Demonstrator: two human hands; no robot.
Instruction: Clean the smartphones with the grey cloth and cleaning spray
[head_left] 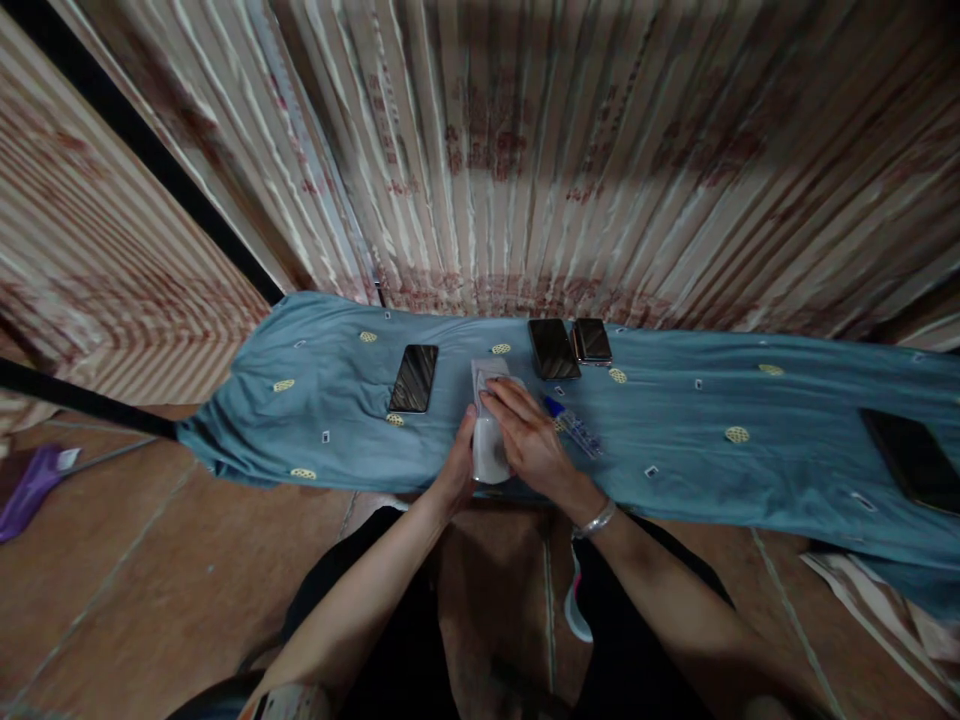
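A white phone-shaped slab (489, 455) lies lengthwise on the blue patterned cloth (675, 430) at its near edge. My left hand (457, 470) grips its left side, thumb along the edge. My right hand (529, 435) lies flat on top of it, fingers pressing toward its far end, where a pale film or wipe (487, 372) shows. A silver bracelet (596, 520) circles my right wrist. A blue-capped clear pen-like tube (574, 428) rests on the cloth just right of my right hand.
A dark phone (414, 378) lies to the left. Two more dark phones (553, 348) (592, 340) sit at the back, and another dark device (911, 460) lies at the far right. Striped curtains (525, 150) hang behind. A purple object (30, 490) lies on the brown tiled floor.
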